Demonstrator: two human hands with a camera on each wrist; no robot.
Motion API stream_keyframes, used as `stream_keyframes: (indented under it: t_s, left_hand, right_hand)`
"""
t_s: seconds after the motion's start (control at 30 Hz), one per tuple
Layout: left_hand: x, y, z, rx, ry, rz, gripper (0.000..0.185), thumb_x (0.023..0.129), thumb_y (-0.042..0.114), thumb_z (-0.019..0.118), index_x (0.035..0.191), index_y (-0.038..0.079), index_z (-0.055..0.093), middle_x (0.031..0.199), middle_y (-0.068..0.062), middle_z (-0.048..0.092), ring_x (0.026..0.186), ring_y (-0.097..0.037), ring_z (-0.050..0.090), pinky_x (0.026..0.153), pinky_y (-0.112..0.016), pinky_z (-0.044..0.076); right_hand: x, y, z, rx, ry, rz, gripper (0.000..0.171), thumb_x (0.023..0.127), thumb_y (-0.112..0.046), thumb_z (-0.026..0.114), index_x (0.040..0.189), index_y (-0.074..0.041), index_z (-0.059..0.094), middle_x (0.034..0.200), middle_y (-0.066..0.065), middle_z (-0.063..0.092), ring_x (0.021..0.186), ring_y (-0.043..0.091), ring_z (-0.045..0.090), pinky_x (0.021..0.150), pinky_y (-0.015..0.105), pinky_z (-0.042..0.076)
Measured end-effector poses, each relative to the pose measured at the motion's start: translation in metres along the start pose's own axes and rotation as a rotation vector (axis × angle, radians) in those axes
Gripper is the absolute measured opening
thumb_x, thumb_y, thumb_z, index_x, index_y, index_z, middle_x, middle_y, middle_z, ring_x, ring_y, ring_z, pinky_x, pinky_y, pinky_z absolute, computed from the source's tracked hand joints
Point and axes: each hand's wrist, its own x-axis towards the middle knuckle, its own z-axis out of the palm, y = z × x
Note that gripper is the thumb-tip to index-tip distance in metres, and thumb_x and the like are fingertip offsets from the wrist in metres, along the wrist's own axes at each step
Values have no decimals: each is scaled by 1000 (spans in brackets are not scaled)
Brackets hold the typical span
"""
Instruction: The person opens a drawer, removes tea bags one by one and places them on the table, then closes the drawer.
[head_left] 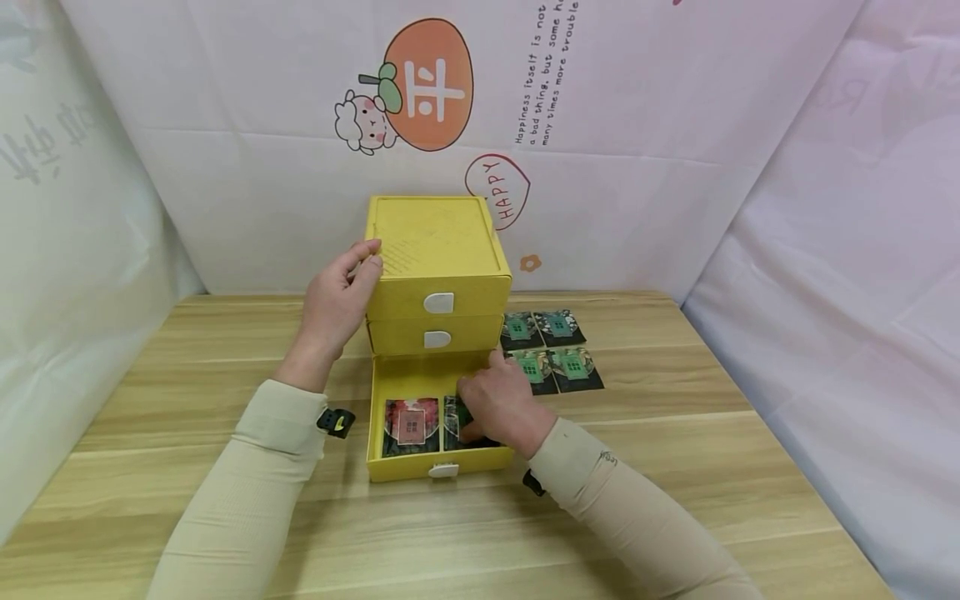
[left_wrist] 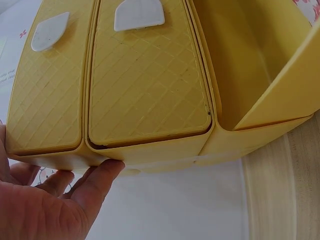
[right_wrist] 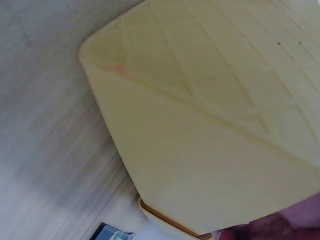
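A yellow three-drawer box (head_left: 442, 237) stands on the table with its bottom drawer (head_left: 401, 469) pulled out. My left hand (head_left: 337, 300) rests against the box's upper left edge, and the left wrist view shows its fingertips (left_wrist: 111, 167) touching the side wall. Inside the drawer, a red and black card (head_left: 412, 427) lies in the left half. My right hand (head_left: 506, 404) reaches into the right half, over a dark green card (head_left: 452, 425) that it mostly covers. Whether the fingers pinch that card I cannot tell. The right wrist view mainly shows the drawer's outer wall (right_wrist: 190, 160).
Several green-and-black cards (head_left: 574, 364) lie in two rows on the wooden table (head_left: 660, 467), right of the box. The upper two drawers are closed, with white tab handles (head_left: 438, 302). A printed white cloth (head_left: 285, 183) hangs behind the table.
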Motion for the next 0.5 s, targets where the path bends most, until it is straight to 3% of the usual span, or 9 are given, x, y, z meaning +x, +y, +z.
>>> stream_keyframes:
  t_s: [0.3,0.5]
  left_hand:
    - [0,0,0,4,4,8,55,107,53,44,154,27,54,168,3,36,120,-26,58,79,-38,43]
    - [-1,0,0,8,2,4,54,108,52,44,154,27,54,168,4,36,132,-26,57,84,-38,44]
  right_hand:
    - [1,1,1,-29,7,0,56,72,-73,83,86,-20,69,68,-4,56,74,16,51,71,35,38]
    - [-3,1,0,26,42,-11,52,71,-67,88,87,-22,68,66,-6,54,72,14,48,69,33,34]
